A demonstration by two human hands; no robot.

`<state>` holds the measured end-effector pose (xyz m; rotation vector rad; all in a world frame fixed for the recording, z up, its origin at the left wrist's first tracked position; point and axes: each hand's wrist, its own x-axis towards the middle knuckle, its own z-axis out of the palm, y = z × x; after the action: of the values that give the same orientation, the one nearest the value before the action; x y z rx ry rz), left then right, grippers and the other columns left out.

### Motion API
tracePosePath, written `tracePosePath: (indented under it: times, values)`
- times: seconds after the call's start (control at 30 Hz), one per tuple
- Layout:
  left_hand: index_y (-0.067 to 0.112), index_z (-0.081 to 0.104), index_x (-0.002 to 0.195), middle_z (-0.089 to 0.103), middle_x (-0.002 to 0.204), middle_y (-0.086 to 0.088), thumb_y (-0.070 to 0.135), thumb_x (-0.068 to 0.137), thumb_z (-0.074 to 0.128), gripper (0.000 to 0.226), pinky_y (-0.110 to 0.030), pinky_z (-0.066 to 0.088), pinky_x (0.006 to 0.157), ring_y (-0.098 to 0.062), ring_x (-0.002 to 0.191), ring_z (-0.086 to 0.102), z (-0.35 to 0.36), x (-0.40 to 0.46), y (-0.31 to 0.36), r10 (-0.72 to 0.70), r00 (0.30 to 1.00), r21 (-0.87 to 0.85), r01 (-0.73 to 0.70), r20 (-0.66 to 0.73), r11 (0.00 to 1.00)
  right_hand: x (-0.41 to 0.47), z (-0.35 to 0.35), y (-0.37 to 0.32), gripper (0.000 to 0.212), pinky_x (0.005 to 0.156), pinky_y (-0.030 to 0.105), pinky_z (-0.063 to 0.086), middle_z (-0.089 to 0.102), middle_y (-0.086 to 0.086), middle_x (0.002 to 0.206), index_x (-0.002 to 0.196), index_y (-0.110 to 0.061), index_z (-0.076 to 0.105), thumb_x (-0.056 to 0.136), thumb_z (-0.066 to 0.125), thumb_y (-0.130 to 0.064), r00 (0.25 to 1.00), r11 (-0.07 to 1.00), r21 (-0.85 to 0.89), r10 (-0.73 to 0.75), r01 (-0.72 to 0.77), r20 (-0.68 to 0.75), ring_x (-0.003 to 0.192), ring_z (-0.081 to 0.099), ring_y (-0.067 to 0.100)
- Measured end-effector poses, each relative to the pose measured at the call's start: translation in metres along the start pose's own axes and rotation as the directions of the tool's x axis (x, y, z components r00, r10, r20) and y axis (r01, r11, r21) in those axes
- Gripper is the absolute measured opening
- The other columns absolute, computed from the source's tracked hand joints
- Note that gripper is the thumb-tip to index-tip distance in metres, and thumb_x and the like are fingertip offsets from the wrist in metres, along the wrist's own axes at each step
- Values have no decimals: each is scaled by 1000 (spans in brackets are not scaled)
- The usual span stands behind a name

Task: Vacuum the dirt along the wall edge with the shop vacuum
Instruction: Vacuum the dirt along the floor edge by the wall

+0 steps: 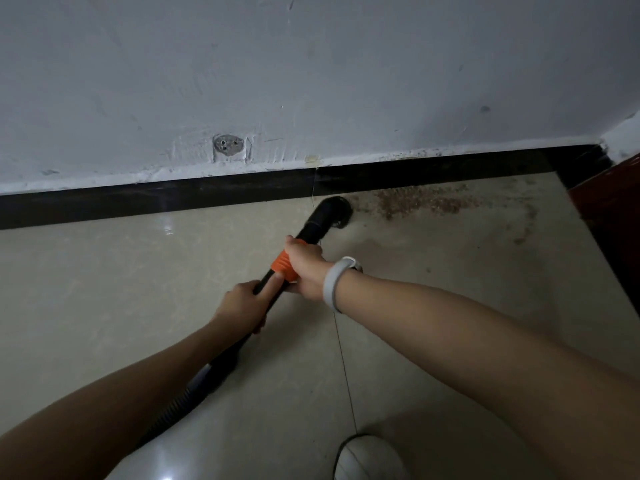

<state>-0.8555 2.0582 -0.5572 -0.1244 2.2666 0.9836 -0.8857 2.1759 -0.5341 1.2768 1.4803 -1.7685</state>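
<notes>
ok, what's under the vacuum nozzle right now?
The nozzle sits mouth-down on the floor tile by the baseboard, at the dirt patch's left edge. Whatever lies beneath its mouth is covered.

Open tiled floor (104, 289) lying bare to the left of the vacuum wand (277, 271), free for passing. Black baseboard (156, 202) and wall (311, 64) closing off the far side along the whole width. Nozzle (332, 213) sitting just beside the baseboard, little room behind it. Dirt (426, 202) spreading rightward along the edge toward the corner. Dark red-brown upright surface (613, 209) boxing in the corner at right. Ribbed hose (180, 403) trailing lower left, crossing the floor. Shoe (367, 459) blocking near bottom centre.
</notes>
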Motion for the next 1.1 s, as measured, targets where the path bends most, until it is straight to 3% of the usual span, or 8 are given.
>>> tracePosePath:
  times: [0.13, 0.33, 0.5, 0.73, 1.1]
  values:
    - [2, 64, 90, 59, 54, -10, 56, 90, 40, 59, -25, 47, 49, -18, 40, 53, -8, 6, 2, -27, 1000, -77, 27, 4, 997, 4, 14, -13, 58, 79, 43, 55, 41, 12, 138, 143, -14, 23, 96, 46, -39, 1000, 999, -43, -1, 1, -1, 118, 50, 31]
    - [8, 61, 86, 59, 55, -9, 57, 90, 38, 54, -27, 48, 52, -19, 43, 53, -14, 11, 1, -51, 995, -114, 60, 82, 992, 11, 21, -10, 55, 97, 46, 47, 45, 16, 134, 141, -8, 21, 98, 41, -35, 997, 995, -97, -29, 22, -77, 118, 51, 33]
    - [15, 57, 77, 58, 58, -10, 56, 91, 36, 48, -25, 47, 50, -19, 45, 52, -14, 10, 4, -61, 992, -123, 74, 107, 990, 10, 25, -7, 56, 101, 46, 44, 43, 16, 136, 142, -10, 20, 98, 41, -36, 992, 993, -117, -30, 16, -123, 120, 48, 33]
    - [15, 55, 77, 53, 58, -9, 54, 92, 35, 47, -24, 45, 49, -18, 47, 49, -12, 3, 13, -71, 987, -151, 93, 144, 984, 10, 25, -7, 61, 99, 48, 46, 42, 14, 138, 142, -14, 24, 93, 46, -44, 987, 997, -77, -23, 11, -156, 120, 48, 34]
    - [6, 60, 79, 55, 53, -8, 56, 90, 39, 56, -26, 45, 50, -19, 43, 50, 22, 6, 32, -80, 995, -186, 90, 60, 979, 32, -7, -9, 62, 91, 49, 51, 50, 12, 126, 135, -14, 29, 87, 48, -49, 985, 991, -131, -43, 21, -165, 106, 56, 32]
